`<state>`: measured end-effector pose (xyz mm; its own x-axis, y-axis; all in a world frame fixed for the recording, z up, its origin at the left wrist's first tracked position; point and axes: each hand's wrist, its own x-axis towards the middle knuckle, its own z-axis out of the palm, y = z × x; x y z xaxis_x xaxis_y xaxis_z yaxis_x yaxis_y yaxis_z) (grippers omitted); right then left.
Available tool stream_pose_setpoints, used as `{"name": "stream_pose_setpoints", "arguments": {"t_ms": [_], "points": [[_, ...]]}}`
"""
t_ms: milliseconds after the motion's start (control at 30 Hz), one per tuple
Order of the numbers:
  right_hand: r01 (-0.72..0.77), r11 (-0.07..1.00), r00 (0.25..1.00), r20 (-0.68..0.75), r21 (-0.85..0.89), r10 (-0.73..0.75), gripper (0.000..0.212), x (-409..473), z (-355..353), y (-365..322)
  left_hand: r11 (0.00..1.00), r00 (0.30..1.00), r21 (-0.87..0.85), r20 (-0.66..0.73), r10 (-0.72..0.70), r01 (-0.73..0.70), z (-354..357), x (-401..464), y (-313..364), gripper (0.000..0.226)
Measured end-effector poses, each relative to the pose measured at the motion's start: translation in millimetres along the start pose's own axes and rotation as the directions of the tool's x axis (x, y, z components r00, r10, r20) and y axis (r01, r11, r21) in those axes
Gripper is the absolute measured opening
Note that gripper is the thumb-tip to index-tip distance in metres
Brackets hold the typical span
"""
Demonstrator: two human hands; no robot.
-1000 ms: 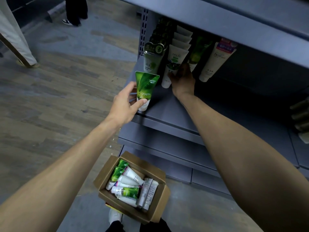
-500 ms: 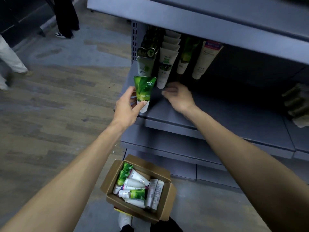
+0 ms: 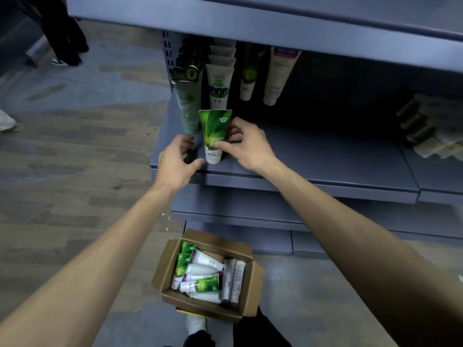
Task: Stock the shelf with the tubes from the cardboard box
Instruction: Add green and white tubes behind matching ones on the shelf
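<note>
Fingers and thumb of the right hand (image 3: 248, 146) pinch a green tube (image 3: 214, 135) that stands cap-down near the front left corner of a grey metal shelf (image 3: 313, 166). The left hand (image 3: 175, 164) hovers just beside the tube, fingers loosely curled, holding nothing. The tube shows a leaf picture, the word "yaoler" or similar near its top, "99" mid-way and "FRESH" on its white lower part. Behind it stand rows of tubes (image 3: 220, 83), pale green and white; their print is too small to read, and the rows run back into shadow. At the shelf's right edge lie blurred pale packs (image 3: 431, 128). Below, on the floor, an open cardboard box (image 3: 246, 286) holds more green and white tubes lying flat. The floor (image 3: 62, 171) is grey wood-pattern planks. Another person's dark legs (image 3: 65, 41) stand at the top left.
</note>
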<state>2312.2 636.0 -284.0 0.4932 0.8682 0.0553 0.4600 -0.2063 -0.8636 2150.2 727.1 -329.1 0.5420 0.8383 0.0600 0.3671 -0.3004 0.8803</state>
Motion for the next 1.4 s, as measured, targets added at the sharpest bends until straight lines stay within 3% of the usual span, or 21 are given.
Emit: {"name": "stream_pose_setpoints", "arguments": {"t_ms": [167,700,967,1400], "points": [[0.001,0.997,0.999,-0.043,-0.082,-0.005,0.035,4,-14,5,1.000,1.000,-0.017,-0.010,-0.012,0.012,-2,6,-2,0.046],[-0.034,0.971,0.984,-0.179,-0.239,-0.010,0.040,68,-63,41,0.997,0.995,0.020,0.061,0.074,-0.076,45,27,9,0.042],[-0.020,0.966,0.976,-0.215,-0.257,-0.037,0.038,111,-74,50,0.997,0.998,-0.064,-0.047,0.029,-0.032,49,29,2,0.046],[-0.065,0.960,0.972,-0.235,-0.272,-0.001,0.045,145,-71,49,0.997,0.988,-0.042,-0.149,0.052,-0.058,56,31,-2,0.039]]}}
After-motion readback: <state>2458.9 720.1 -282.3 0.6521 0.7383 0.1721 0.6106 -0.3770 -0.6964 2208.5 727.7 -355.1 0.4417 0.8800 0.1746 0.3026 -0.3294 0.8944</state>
